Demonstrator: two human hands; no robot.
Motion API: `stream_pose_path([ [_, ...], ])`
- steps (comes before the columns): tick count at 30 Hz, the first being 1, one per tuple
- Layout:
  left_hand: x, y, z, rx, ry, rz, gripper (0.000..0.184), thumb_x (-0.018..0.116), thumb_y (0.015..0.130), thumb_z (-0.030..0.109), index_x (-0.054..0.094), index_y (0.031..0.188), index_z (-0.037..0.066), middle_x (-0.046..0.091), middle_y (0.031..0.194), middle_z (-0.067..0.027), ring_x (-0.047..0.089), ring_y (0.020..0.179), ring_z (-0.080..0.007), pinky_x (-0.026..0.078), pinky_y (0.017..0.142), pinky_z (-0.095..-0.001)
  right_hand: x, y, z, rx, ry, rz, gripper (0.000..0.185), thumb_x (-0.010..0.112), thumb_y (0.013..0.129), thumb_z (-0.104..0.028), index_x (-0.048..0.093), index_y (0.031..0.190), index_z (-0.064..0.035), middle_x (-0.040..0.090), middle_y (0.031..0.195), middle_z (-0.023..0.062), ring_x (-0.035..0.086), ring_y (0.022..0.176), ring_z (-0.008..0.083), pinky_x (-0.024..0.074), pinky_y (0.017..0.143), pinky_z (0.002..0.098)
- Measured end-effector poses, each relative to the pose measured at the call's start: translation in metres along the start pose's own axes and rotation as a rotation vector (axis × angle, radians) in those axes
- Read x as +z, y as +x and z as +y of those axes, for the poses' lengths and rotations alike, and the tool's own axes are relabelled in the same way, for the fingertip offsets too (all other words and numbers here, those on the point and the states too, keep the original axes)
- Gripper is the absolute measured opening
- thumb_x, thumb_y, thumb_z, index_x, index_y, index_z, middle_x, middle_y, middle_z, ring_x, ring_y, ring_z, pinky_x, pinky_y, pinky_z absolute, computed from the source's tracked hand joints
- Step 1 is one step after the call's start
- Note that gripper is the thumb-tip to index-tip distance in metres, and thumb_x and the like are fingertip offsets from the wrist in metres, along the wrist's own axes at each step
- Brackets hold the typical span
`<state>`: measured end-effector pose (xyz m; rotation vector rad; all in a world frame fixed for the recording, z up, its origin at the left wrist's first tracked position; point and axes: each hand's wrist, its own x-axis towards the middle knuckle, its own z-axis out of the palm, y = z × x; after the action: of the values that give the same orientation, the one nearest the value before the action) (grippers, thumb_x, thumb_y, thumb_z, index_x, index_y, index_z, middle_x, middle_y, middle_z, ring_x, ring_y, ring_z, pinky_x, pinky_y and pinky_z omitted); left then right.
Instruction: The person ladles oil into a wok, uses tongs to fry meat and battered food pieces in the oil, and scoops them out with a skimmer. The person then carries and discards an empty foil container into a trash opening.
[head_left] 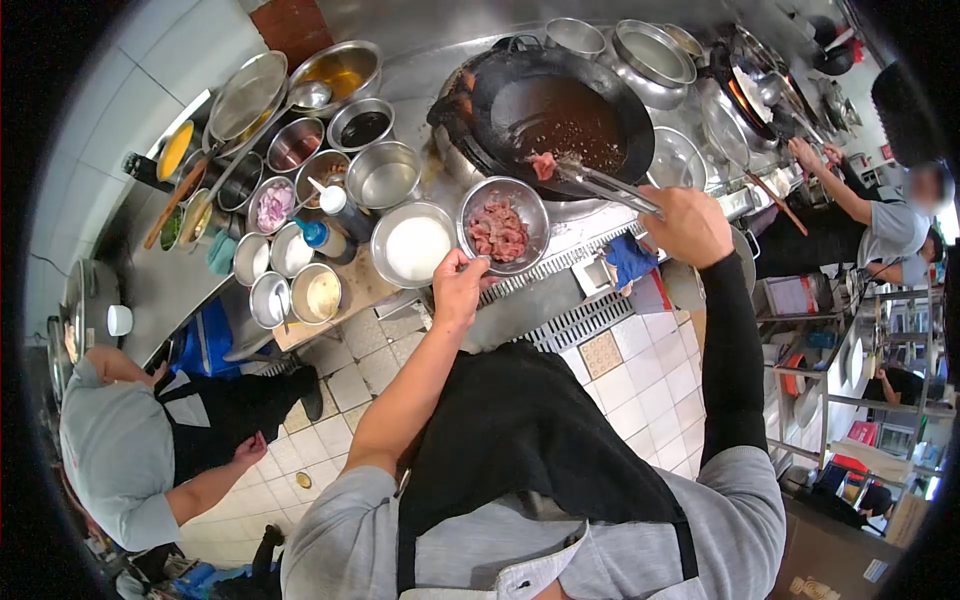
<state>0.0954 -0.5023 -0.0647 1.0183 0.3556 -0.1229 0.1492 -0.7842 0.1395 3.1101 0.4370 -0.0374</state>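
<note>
Left hand (459,288) at centre of frame, holding metal bowl (541,222) by its rim, pink meat (497,231) inside, right hand (690,226) right of centre, closed around metal tongs (612,188), meat piece (543,166) at their tips, over black wok (633,128), upper centre.

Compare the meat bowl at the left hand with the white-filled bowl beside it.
Contents: the meat bowl holds loose pink pieces; the white-filled bowl holds smooth-looking white contents. Position: the meat bowl is nearer the wok; the white-filled bowl is farther left. Shared: both are round, open, shiny metal bowls.
</note>
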Motion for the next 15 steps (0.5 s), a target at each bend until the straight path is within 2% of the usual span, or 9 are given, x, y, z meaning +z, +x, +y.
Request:
stream_pose_path([
  [3,-0.005,0.003,-0.002,0.005,-0.015,0.01,0.021,0.061,0.084,0.001,0.044,0.074,0.009,0.057,0.077,-0.0029,0.06,0.07,-0.0128,0.057,0.063,-0.0317,0.039,0.032,0.019,0.029,-0.01,-0.006,0.031,0.061,0.077,-0.028,0.07,0.103,-0.0141,0.068,0.087,0.0181,0.065,0.084,0.0363,0.0523,0.076,0.0467],
  [8,-0.005,0.003,0.002,0.002,-0.021,0.032,0.022,0.062,0.084,0.001,0.044,0.073,0.009,0.057,0.077,-0.003,0.059,0.07,-0.0129,0.057,0.062,-0.0309,0.087,0.079,0.014,0.153,-0.023,-0.169,0.033,0.057,0.08,-0.031,0.068,0.102,-0.0101,0.068,0.093,0.0196,0.065,0.092,0.0364,0.0519,0.083,0.0459],
  [11,-0.006,0.002,0.003,-0.011,-0.02,0.049,0.023,0.061,0.084,0.0,0.044,0.073,0.009,0.057,0.076,-0.0029,0.059,0.069,-0.0126,0.057,0.061,-0.0309,0.078,0.085,0.009,0.234,0.013,-0.049,0.035,0.056,0.08,-0.032,0.067,0.105,-0.0089,0.067,0.092,0.0203,0.065,0.091,0.0366,0.0519,0.083,0.047],
  [13,-0.012,0.005,-0.003,-0.006,-0.04,0.039,0.023,0.061,0.084,0.0,0.044,0.072,0.009,0.056,0.076,-0.0027,0.059,0.069,-0.0122,0.057,0.061,-0.0308,0.052,0.07,0.001,0.133,0.092,0.07,0.037,0.059,0.08,-0.034,0.066,0.107,-0.0095,0.067,0.09,0.0199,0.065,0.088,0.037,0.0522,0.079,0.0481],
  [15,-0.01,0.002,0.001,0.006,-0.054,0.033,0.024,0.061,0.084,0.0,0.043,0.072,0.009,0.056,0.076,-0.0026,0.058,0.068,-0.012,0.057,0.061,-0.0306,0.021,0.048,-0.014,0.004,0.115,-0.064,0.039,0.065,0.078,-0.031,0.067,0.11,-0.0087,0.067,0.085,0.0203,0.065,0.083,0.0374,0.0516,0.075,0.0458],
])
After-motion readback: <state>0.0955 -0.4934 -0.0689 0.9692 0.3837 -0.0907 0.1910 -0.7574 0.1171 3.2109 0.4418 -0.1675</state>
